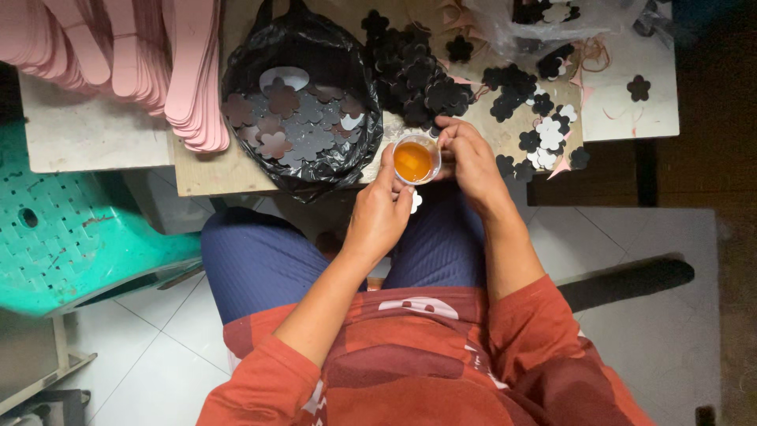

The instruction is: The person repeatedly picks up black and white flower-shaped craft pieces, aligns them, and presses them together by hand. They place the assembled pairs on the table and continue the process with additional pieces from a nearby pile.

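Note:
My left hand (380,213) holds a small clear cup of orange glue (415,160) over my lap, with a white flower-shaped cutout (415,201) tucked under its fingers. My right hand (471,158) is beside the cup on the right, its fingertips pinched at the cup's rim; whether it holds anything is hidden. Just beyond the hands, a heap of black flower-shaped cutouts (418,75) lies on the wooden table (205,170).
A black plastic bag (300,102) holds several grey and brown flower cutouts. Stacks of pink foam strips (158,63) lie at the table's left. More black and white flowers (544,134) are scattered right. A green plastic stool (71,229) stands at left.

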